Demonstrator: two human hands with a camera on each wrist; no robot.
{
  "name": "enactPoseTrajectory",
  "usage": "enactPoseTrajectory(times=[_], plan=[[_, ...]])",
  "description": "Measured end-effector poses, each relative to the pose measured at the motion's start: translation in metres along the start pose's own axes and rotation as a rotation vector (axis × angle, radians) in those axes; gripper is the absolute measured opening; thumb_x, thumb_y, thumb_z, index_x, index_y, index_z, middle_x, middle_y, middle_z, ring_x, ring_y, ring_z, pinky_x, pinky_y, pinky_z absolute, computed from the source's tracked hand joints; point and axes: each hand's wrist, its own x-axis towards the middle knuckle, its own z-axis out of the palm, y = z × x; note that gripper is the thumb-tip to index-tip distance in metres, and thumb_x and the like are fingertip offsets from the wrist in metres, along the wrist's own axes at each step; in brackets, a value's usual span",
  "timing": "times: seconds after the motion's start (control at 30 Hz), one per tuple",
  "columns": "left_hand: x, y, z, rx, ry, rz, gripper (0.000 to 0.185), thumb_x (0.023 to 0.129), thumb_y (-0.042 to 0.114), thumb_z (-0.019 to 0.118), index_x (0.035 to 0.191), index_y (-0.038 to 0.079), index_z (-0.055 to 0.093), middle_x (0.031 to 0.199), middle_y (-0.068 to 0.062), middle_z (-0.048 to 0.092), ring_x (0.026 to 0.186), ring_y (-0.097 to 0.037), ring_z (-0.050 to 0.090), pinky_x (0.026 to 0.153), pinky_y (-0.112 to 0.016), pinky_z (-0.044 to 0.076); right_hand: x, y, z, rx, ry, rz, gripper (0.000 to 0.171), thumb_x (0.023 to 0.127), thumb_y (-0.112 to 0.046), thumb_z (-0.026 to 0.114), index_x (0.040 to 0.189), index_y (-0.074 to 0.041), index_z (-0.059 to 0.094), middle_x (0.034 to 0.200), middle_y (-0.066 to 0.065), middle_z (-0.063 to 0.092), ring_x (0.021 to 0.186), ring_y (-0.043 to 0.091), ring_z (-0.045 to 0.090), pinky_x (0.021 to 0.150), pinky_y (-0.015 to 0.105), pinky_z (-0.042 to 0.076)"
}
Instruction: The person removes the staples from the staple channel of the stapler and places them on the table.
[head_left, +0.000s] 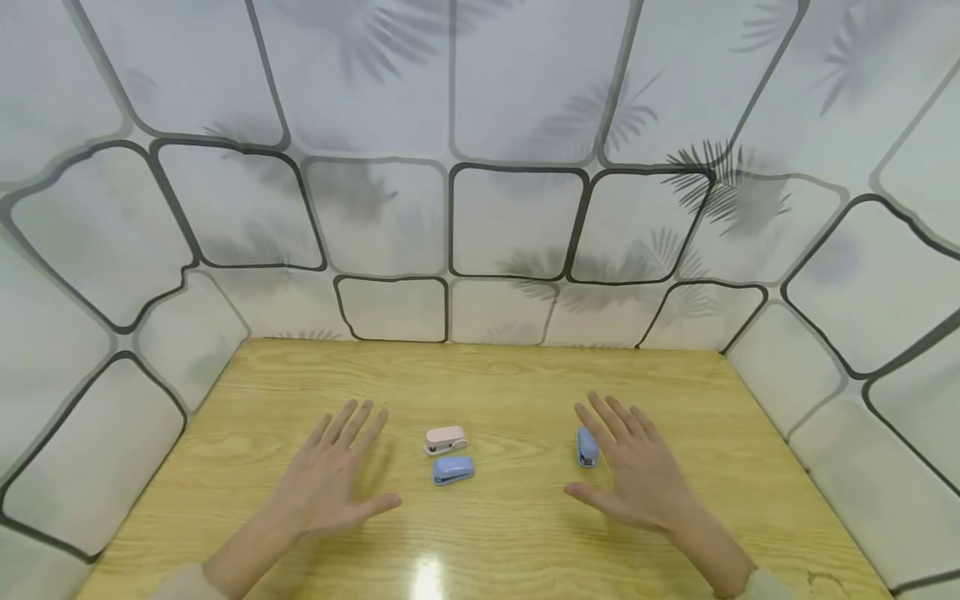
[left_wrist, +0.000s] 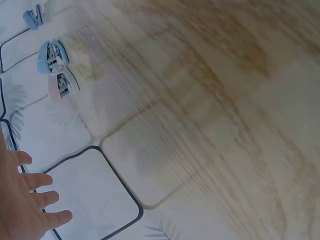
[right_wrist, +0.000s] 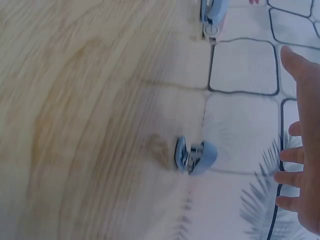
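My left hand (head_left: 327, 475) is spread over the table's left half, holding nothing, its thumb pointing toward two small staplers. Of these, the pink and white stapler (head_left: 446, 439) lies just behind the blue stapler (head_left: 453, 470), both near the middle. On the right, my right hand (head_left: 637, 467) is also spread, with no object in it. Just left of its fingers is a second blue stapler (head_left: 587, 447), turned lengthwise away from me. The right wrist view shows that blue stapler (right_wrist: 195, 155) on the wood, apart from the fingers.
The wooden table (head_left: 517, 533) has a light glare near its front. A pale cloth wall (head_left: 517, 221) with a stone-outline and leaf pattern stands behind it and along both sides.
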Motion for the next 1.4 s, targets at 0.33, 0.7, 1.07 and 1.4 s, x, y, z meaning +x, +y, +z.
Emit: enactPoseTrajectory(times=[0.33,0.7,1.07,1.4], plan=[[-0.001,0.009,0.003,-0.078,-0.031,-0.008,0.104,0.084,0.072,0.071,0.160,0.008,0.041,0.159,-0.022,0.052,0.144,-0.045,0.053,0.114,-0.064,0.047,0.024,-0.034,0.013,0.027,-0.033,-0.093,0.098,0.083,-0.070,0.075,0.159,-0.014,0.045,0.161,0.012,0.052,0.142,0.037,0.055,0.115,0.058,0.046],[-0.003,0.022,0.011,-0.199,-0.083,-0.056,0.092,0.087,0.069,0.071,0.153,0.008,0.051,0.147,-0.014,0.062,0.133,-0.036,0.062,0.103,-0.055,0.056,0.047,-0.065,0.030,0.098,-0.163,-0.166,0.086,0.090,-0.070,0.069,0.157,-0.021,0.048,0.151,0.004,0.061,0.138,0.031,0.060,0.109,0.053,0.053],[0.000,0.031,0.026,-0.271,-0.160,-0.072,0.083,0.090,0.068,0.069,0.146,0.009,0.057,0.136,-0.014,0.067,0.127,-0.036,0.064,0.106,-0.058,0.054,0.069,-0.088,0.043,0.036,-0.268,-0.283,0.074,0.099,-0.070,0.054,0.155,-0.022,0.051,0.133,-0.003,0.069,0.122,0.018,0.066,0.102,0.040,0.058],[0.007,0.033,0.037,-0.261,-0.131,-0.057,0.054,0.093,0.049,0.075,0.131,0.011,0.067,0.120,-0.003,0.071,0.111,-0.019,0.066,0.095,-0.042,0.060,0.085,-0.103,0.051,0.005,-0.318,-0.317,0.052,0.103,-0.054,0.060,0.144,-0.022,0.060,0.129,-0.002,0.072,0.118,0.018,0.068,0.101,0.036,0.058]])
